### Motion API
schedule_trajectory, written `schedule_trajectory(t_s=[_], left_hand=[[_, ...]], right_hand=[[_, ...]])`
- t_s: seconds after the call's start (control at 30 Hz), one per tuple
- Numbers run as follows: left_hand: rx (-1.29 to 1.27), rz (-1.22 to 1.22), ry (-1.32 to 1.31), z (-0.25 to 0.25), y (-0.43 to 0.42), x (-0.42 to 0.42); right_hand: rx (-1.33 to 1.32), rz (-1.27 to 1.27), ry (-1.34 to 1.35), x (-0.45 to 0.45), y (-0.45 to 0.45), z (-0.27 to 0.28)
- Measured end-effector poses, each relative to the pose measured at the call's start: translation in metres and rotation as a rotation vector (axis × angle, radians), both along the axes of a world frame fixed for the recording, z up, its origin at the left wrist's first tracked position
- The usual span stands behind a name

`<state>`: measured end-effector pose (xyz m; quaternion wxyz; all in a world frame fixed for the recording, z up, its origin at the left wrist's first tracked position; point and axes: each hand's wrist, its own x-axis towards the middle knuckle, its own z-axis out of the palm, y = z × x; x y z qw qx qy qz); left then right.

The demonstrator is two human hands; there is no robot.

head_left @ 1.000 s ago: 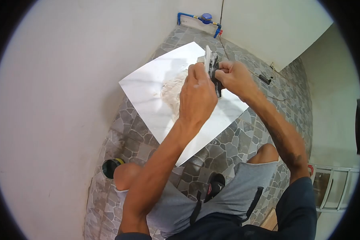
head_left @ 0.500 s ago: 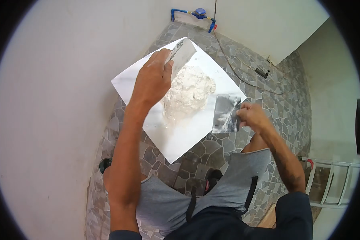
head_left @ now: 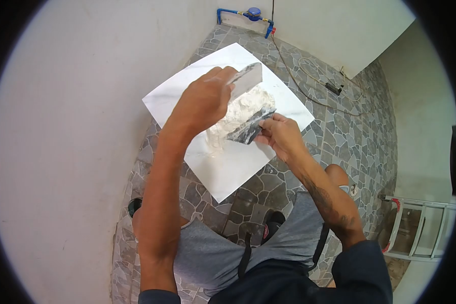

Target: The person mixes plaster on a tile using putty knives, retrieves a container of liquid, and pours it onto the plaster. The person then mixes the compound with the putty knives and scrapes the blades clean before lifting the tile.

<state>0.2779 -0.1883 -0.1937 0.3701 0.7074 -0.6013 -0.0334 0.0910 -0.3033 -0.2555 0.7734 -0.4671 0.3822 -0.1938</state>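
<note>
My left hand (head_left: pixel 207 99) is closed round a flat, light grey scraper (head_left: pixel 250 76), tilted over the far side of an off-white paste heap (head_left: pixel 240 110). Closed on a dark rectangular scraper (head_left: pixel 248 126) smeared with white, my right hand (head_left: pixel 281 134) holds it at the near side of the heap. The paste spreads over the middle of a white marbled tile (head_left: pixel 220 177), whose corners point toward and away from me. Part of the heap is hidden behind the two blades and my left hand.
Irregular grey stone-pattern flooring (head_left: pixel 349 147) surrounds the tile. A blue water meter with pipes (head_left: pixel 254 14) is at the back wall, and a hose (head_left: pixel 309 99) runs across the floor near a black object (head_left: pixel 333 89). A metal ladder (head_left: pixel 418 228) lies at the right.
My right hand has swung left and inward, bringing the dark scraper from the tile's right edge to the paste. My left hand and its scraper have shifted slightly right.
</note>
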Motion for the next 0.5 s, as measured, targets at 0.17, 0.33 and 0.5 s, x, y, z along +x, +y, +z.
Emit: schedule_trajectory(t_s=[0.17,0.33,0.5], left_hand=[[0.133,-0.019,0.014,-0.001,-0.011,-0.011],[0.157,0.065,-0.037,-0.005,-0.017,-0.006],[0.143,0.140,-0.051,-0.008,-0.009,0.006]], right_hand=[[-0.068,-0.004,-0.064,0.018,-0.016,0.021],[-0.139,0.036,-0.052,0.018,-0.027,0.043],[-0.170,0.020,0.118,-0.032,-0.024,0.041]])
